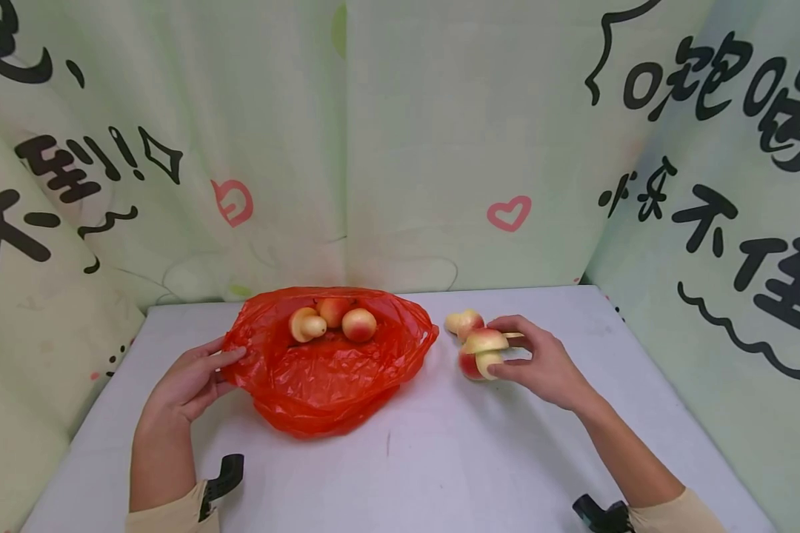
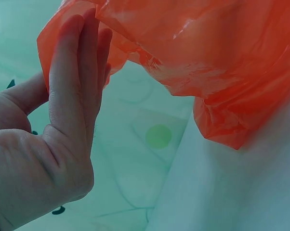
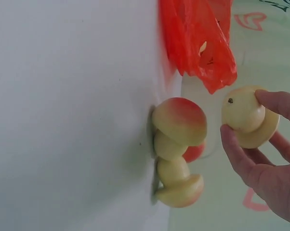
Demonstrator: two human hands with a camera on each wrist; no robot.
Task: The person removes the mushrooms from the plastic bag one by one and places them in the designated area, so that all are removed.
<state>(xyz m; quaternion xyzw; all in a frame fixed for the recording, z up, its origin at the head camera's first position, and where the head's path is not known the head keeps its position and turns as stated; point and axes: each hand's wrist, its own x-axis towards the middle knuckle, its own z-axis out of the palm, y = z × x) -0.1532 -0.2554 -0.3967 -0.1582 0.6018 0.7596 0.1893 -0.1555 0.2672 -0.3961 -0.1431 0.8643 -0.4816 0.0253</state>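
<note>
My right hand (image 1: 540,363) grips a toy mushroom (image 3: 243,113) with a reddish-yellow cap and a cream stem, its stem end facing the right wrist camera. The held mushroom is raised above the table, beside several similar mushrooms (image 3: 181,122) lying there. To the left sits a crumpled red plastic bag (image 1: 333,377), its mouth spread wide. Mushrooms (image 1: 358,326) rest inside it, some partly hidden behind others. At the bag's left rim my left hand (image 1: 190,377) pinches the plastic between thumb and fingers. The left wrist view shows those fingers (image 2: 68,72) nearly straight against the film.
A white-covered table (image 1: 407,474) lies under everything. Pale green curtains (image 1: 413,148) with black lettering and pink hearts hang behind and at both sides. Dark wrist straps (image 1: 223,477) show at the beige cuffs.
</note>
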